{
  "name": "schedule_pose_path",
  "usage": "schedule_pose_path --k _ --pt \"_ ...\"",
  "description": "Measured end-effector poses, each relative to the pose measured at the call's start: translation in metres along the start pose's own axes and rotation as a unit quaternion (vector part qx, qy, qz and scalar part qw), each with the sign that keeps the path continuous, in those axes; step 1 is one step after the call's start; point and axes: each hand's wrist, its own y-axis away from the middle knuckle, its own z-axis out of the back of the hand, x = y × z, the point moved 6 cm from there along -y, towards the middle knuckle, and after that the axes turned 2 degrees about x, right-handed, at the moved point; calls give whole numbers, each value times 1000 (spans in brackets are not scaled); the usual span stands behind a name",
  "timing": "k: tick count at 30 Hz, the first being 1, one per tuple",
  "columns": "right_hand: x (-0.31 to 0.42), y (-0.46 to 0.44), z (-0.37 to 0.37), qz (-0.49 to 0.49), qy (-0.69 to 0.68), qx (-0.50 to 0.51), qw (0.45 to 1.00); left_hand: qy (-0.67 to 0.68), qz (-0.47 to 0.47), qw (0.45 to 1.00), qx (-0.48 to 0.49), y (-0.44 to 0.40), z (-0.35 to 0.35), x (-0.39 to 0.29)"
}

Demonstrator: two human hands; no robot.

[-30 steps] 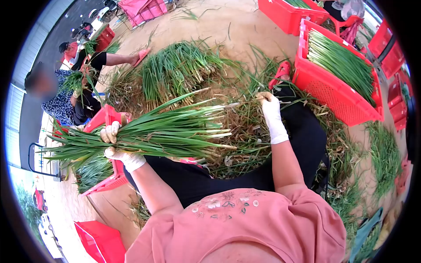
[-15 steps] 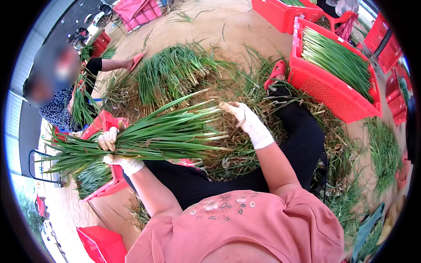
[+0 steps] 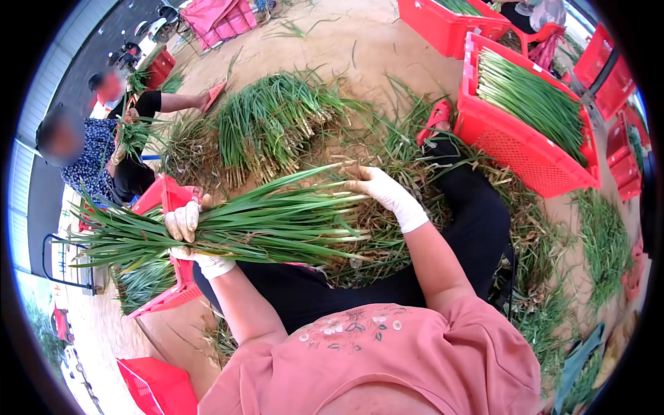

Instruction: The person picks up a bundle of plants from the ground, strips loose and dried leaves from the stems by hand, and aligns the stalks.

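My left hand (image 3: 185,225), in a stained whitish glove, is closed round a thick bunch of green onions (image 3: 277,220). The long leaves fan out to the left and the pale stem ends point right. At those pale ends is my right hand (image 3: 373,185), also gloved, its thumb and fingers pinched at the tip of an upper stalk. The fingertips partly hide that contact. Below and beyond the bunch lies a large heap of green onions (image 3: 273,121) on the ground, roots and brown dry leaves still on them.
A red crate (image 3: 529,149) of neatly laid green onions stands at right. Another red crate (image 3: 183,273) is by my left leg, and an upturned-looking red one (image 3: 159,387) lies lower left. Leaf scraps (image 3: 539,228) litter the floor. Co-workers (image 3: 90,149) sit at upper left.
My left hand and the bunch have shifted slightly right. My right hand stays at the stem ends, its fingers turned slightly. The near co-worker has leaned back, bringing another person into view.
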Motion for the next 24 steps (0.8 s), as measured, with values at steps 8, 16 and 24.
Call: schedule_pose_path --k 8,16,24 --pt "-41 48 127 45 -161 -498 851 2 -12 1000 -12 2 -2 -4" --pt "16 15 53 135 109 -293 940 -37 2 999 -3 -1 -5 4" --pt "50 13 -22 332 423 -284 794 12 32 999 -13 -2 -11 17"
